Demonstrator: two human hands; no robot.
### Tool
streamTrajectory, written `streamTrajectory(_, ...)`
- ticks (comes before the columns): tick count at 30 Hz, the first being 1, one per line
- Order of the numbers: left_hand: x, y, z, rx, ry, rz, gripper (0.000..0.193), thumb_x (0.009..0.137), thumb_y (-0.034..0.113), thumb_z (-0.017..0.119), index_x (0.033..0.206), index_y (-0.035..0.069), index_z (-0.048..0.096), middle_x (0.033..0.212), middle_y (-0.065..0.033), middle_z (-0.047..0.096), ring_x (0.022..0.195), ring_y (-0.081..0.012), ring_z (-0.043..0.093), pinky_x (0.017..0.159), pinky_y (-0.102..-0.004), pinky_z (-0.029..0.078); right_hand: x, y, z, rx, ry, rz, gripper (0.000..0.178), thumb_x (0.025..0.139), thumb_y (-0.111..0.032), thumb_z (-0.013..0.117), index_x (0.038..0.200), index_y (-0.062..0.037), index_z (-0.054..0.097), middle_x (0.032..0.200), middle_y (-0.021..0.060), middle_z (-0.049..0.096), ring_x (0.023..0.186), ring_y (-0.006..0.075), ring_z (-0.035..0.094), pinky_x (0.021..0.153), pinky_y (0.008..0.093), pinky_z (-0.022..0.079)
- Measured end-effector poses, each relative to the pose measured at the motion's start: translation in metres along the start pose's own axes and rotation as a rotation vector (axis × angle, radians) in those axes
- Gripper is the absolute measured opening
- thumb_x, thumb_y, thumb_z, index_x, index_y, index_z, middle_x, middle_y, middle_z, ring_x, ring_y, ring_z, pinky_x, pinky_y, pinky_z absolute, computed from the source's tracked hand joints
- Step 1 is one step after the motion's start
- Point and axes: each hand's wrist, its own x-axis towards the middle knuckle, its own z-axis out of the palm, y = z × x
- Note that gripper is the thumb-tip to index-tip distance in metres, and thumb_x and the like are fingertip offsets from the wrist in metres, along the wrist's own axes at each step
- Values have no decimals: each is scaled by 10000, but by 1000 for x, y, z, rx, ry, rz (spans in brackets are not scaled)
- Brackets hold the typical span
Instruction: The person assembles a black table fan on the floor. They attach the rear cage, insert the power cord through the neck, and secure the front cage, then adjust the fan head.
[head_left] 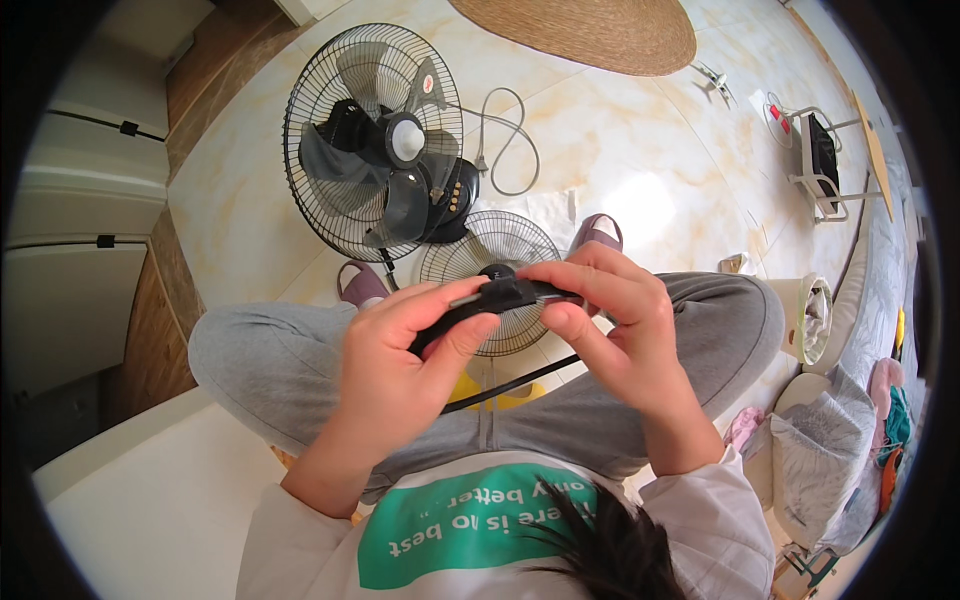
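Above my lap, both hands grip a thin black hoop [520, 379] that looks like a fan guard's clamp ring. Its thicker black clasp [510, 292] lies between my fingertips. My left hand [395, 350] is closed around the hoop on the left of the clasp. On the other side, my right hand [625, 320] pinches the hoop, its index finger reaching to the clasp. Beneath them a round wire grille [475, 237] rests on the floor between my feet, partly hidden by the hands. A fan with grey blades [345, 175] stands beyond to the left.
A grey power cord [536, 160] curls beside the fan's black base [460, 205]. A woven round mat [590, 35] lies at the far side. To the right are a bin [812, 320], a white-framed stand [825, 165] and a heap of cloth [825, 440].
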Motion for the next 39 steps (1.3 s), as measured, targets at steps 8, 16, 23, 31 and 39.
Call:
streamTrajectory(8, -1, 2, -3, 154, -83, 145, 308, 784, 75, 769, 1074, 2, 695, 629, -44, 521, 498, -97, 433, 456, -252, 339, 1, -5, -12, -237, -74, -104, 242, 765, -233, 770, 966, -101, 742, 665, -9, 551, 617, 154, 496, 610, 305, 327)
streamTrajectory(16, -6, -18, 6, 211, 46, 347, 345, 699, 87, 819, 1031, 57, 728, 635, -31, 505, 487, -131, 443, 449, -270, 353, 2, -3, -14, -146, -178, -81, 221, 793, -210, 748, 972, -82, 738, 657, 9, 527, 606, 163, 482, 575, 306, 339)
streamTrajectory(23, 1, -29, 1, 367, 110, 567, 395, 631, 77, 835, 1014, 94, 742, 624, -13, 498, 491, -144, 463, 434, -272, 343, -5, -2, -10, -73, -193, 18, 197, 835, -165, 723, 970, -22, 709, 675, 64, 535, 560, 199, 481, 517, 309, 375)
streamTrajectory(31, -8, -11, -2, 14, -100, 85, 240, 810, 93, 762, 1040, 38, 723, 758, -52, 666, 648, -93, 598, 512, -214, 454, 2, -3, -11, -276, -103, -245, 215, 713, -213, 778, 883, -98, 717, 674, 16, 553, 607, 196, 505, 505, 315, 406)
streamTrajectory(39, -5, -31, -13, -744, -331, -438, 281, 943, 190, 656, 1090, -50, 674, 761, -13, 671, 707, -45, 589, 579, -174, 463, 0, -3, -6, -498, 50, -516, 331, 583, -237, 795, 885, -114, 745, 676, -34, 561, 625, 175, 441, 534, 289, 365)
